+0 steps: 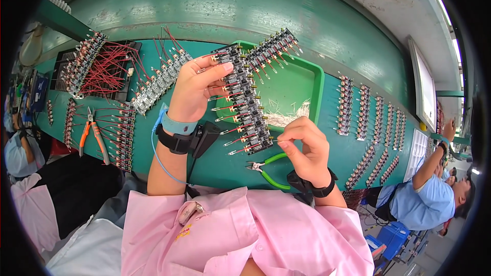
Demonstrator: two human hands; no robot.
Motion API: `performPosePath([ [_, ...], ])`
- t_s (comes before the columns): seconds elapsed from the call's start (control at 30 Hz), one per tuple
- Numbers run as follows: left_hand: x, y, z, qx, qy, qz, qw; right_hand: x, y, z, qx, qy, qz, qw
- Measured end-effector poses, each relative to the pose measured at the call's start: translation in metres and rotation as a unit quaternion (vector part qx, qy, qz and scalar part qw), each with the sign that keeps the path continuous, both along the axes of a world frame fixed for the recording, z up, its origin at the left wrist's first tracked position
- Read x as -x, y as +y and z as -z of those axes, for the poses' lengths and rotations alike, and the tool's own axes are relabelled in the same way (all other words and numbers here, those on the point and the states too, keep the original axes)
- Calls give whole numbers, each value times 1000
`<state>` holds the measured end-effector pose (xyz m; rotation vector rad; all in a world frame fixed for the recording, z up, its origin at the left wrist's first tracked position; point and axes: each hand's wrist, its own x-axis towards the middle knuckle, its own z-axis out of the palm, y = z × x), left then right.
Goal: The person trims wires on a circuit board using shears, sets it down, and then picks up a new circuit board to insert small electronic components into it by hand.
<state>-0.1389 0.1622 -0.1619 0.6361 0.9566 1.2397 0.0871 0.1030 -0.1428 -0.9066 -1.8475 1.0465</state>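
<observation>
A long black circuit board strip [249,115] with red wires along its left edge hangs over the green bench. My left hand [202,84] is closed on its upper part, thumb over the front. Near the strip's lower right corner, my right hand [307,151] pinches thumb and forefinger together. Something thin shows at those fingertips, too small to name. Just below lie green-handled side cutters [271,170]. Behind the strip stands a green tray [319,84] holding pale thin clippings [286,116]. Another board strip [273,48] lies across the tray's far left rim.
Board strips [345,105] stand in rows at right. At left are orange-handled pliers [94,135], wired strips [125,135], a silvery strip [161,82] and a black rack [130,53] of red wires. A blue cord [158,156] runs from my left wrist. A co-worker [427,199] sits far right.
</observation>
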Motion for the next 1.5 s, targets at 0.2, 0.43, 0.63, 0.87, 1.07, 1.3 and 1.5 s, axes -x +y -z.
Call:
performPosePath([
  [0.2,-3,1,0,-2,-4,5,1000,0,2,2,-13,0,13,1000],
  [0.43,-3,2,1,2,-4,7,1000,0,4,1,-28,-9,19,999],
  [0.63,-3,2,4,-3,-10,2,1000,-4,0,2,-35,-15,3,999],
  [0.87,-5,1,6,-3,-6,5,1000,-3,-1,5,-45,-18,2,999],
  [1.07,-6,1,5,-3,-5,4,1000,-4,0,5,-46,-19,2,999],
  [1.3,-13,4,2,-6,-2,9,1000,-11,4,3,-49,-26,5,998],
  [1.5,-19,7,1,0,-2,6,1000,-16,8,0,-61,-38,1,997],
])
